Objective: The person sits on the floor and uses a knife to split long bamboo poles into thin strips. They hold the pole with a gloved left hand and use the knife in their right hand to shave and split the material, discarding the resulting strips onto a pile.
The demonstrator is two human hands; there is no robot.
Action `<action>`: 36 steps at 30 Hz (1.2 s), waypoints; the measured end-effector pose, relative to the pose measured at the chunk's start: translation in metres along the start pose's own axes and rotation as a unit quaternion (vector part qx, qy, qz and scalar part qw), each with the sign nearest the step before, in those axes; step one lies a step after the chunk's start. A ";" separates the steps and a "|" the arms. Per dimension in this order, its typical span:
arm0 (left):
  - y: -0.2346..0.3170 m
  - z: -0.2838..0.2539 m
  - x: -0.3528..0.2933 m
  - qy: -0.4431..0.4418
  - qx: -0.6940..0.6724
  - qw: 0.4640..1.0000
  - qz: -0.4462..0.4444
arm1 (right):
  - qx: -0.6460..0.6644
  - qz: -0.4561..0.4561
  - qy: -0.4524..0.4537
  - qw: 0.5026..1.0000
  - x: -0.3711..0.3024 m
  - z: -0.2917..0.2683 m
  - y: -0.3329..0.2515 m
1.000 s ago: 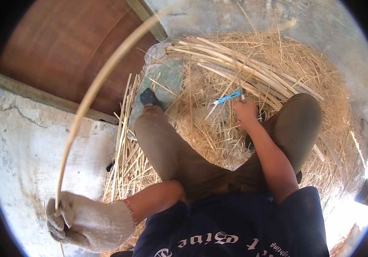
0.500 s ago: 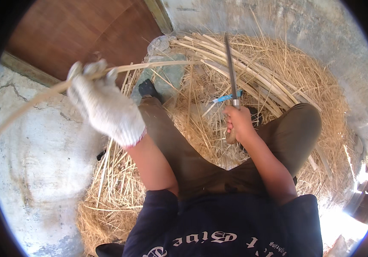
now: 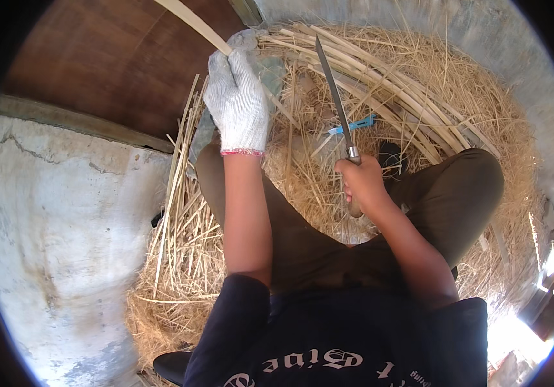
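Observation:
My left hand (image 3: 237, 103), in a white knitted glove with a red cuff edge, is closed around a pale, flat bamboo strip (image 3: 194, 24). The strip runs up and to the left, past the top of the picture. My bare right hand (image 3: 362, 182) grips the wooden handle of a long, narrow knife (image 3: 336, 93) with a metal collar. Its dark blade points up and slightly left, away from my body and apart from the strip. A blue box-cutter (image 3: 354, 124) lies just behind the blade on the shavings.
Several long bamboo strips (image 3: 393, 84) lie in a bundle at the far right, over a heap of fine shavings (image 3: 483, 116). Thinner split sticks (image 3: 177, 193) are piled at left, beside a stained wall (image 3: 64, 226). A brown wooden panel (image 3: 116, 64) stands at the upper left.
My left hand has moved right and farther from me, and the strip has swung from lying crosswise to pointing up-left. The knife tip has tilted slightly left; my right hand stays nearly in place.

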State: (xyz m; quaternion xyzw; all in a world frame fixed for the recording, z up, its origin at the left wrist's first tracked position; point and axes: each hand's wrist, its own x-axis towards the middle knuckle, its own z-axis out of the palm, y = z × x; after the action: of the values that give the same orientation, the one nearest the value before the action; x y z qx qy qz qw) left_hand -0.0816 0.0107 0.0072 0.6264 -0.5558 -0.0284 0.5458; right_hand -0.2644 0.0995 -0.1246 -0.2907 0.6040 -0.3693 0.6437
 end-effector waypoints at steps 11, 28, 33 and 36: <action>-0.008 0.000 0.002 -0.028 0.047 0.998 0.000 | -0.027 0.006 -0.024 0.999 -0.010 0.005 -0.006; -0.039 0.010 0.014 -0.178 0.150 0.972 0.027 | -0.029 0.096 -0.100 0.990 -0.022 0.015 0.033; -0.081 0.003 0.027 -0.172 0.008 0.983 -0.061 | -0.164 -0.033 -0.064 0.984 -0.020 0.017 0.038; -0.088 0.000 0.028 -0.162 -0.005 0.983 -0.084 | -0.175 -0.106 -0.047 0.978 -0.021 0.021 0.038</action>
State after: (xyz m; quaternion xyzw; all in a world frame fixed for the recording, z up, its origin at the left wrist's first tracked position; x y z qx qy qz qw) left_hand -0.0123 -0.0286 -0.0399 0.6552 -0.5820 -0.1785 0.4473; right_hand -0.2393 0.1368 -0.1412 -0.4779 0.5939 -0.3100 0.5681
